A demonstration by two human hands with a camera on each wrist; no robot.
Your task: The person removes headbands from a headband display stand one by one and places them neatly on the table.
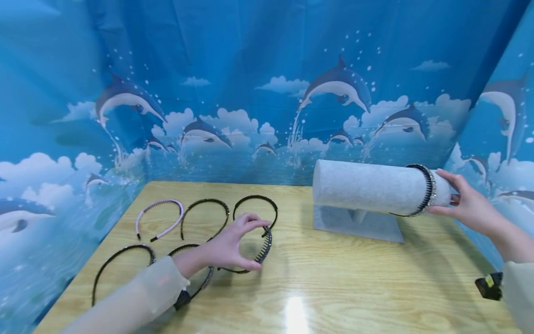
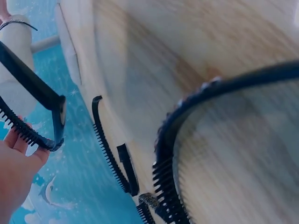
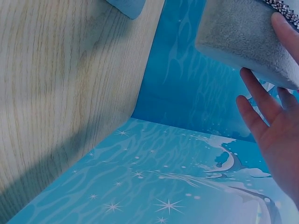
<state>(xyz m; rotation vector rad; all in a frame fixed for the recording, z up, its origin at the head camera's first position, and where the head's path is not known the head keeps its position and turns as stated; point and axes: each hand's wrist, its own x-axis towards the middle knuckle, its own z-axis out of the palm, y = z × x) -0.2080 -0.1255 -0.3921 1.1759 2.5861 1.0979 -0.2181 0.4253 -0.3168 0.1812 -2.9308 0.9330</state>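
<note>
My left hand (image 1: pixel 227 246) pinches a black toothed headband (image 1: pixel 263 246) between thumb and fingers, over the table. In the left wrist view, this headband (image 2: pixel 28 130) is raised above the tabletop with its teeth facing inward. At the right, my right hand (image 1: pixel 475 208) grips the end of a grey plush headband stand (image 1: pixel 367 185), a horizontal roll on a flat base. Around that end of the roll sits a black headband with a rhinestone band (image 1: pixel 429 190), right beside my thumb and forefinger. In the right wrist view, two fingertips (image 3: pixel 247 77) lie at the roll's end edge.
A lilac headband (image 1: pixel 179 213) and several dark headbands, one at the back left (image 1: pixel 204 201) and one nearer the front (image 1: pixel 121 253), lie on the wooden table (image 1: pixel 333 287). My left forearm partly covers some. A blue dolphin-print curtain (image 1: pixel 250 69) hangs behind and beside the table.
</note>
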